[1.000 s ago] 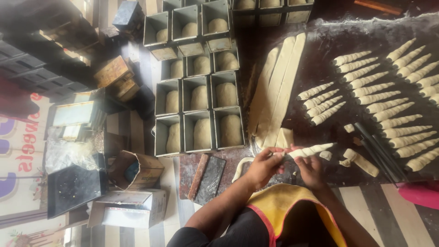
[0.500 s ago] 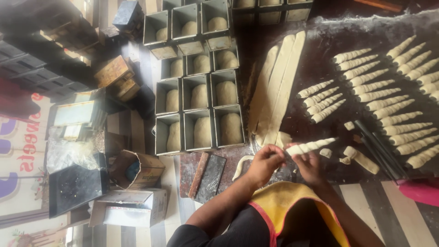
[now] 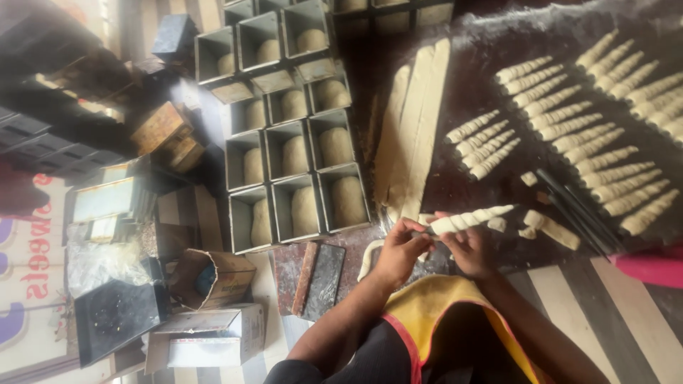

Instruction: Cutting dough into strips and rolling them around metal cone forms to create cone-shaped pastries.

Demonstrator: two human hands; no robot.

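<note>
Both hands hold one dough cone [image 3: 466, 219] just above the dark board [image 3: 462, 171]. The left hand [image 3: 402, 249] pinches its fat end; the right hand [image 3: 466, 249] seems to curl under its middle. It looks soft and easily squashed, so hold it gently. It lies sideways, tip pointing away from the tins [image 3: 299, 171], toward the rows of cones [image 3: 569, 121].

Dim, soft, hazy glare upper left

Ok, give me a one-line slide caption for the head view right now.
Both hands, left hand and right hand, hold a spiral-wrapped dough cone over a dark worktop, beside dough-filled tins.
</note>
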